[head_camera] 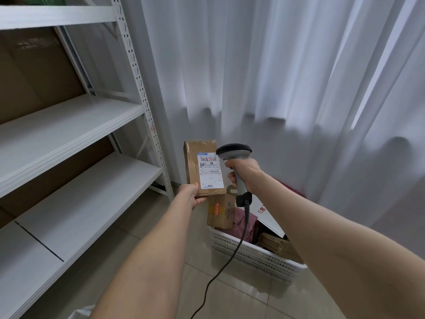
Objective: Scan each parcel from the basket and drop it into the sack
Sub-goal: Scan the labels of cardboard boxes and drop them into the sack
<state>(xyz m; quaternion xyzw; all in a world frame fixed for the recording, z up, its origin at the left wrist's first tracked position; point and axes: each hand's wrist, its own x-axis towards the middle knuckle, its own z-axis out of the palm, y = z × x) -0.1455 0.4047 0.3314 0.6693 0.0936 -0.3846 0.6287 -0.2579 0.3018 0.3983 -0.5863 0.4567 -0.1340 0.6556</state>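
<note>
One white rack (147, 116) stands at the left; three shelf levels show, with brown cardboard behind them.

The left hand (190, 197) grips the lower left corner of one brown parcel (195, 166), thumb on the front face. The parcel is held upright in the air, above the floor and just left of the basket. It carries one white label (211, 171), and a red scan line crosses the top barcode.

One grey scanner (234, 153) sits just right of the parcel, head level with the label. The right hand (244, 172) is wrapped round its handle. One dark cable (247, 211) runs from the handle base down to the tiled floor.

One white perforated basket (248, 255) stands on the floor below the hands. It contains one taped brown box (219, 214), one pink bag (245, 221), one white envelope (268, 219) with red print, and brown cartons (276, 246) whose number cannot be determined.

One white curtain (287, 77) covers the wall behind.
</note>
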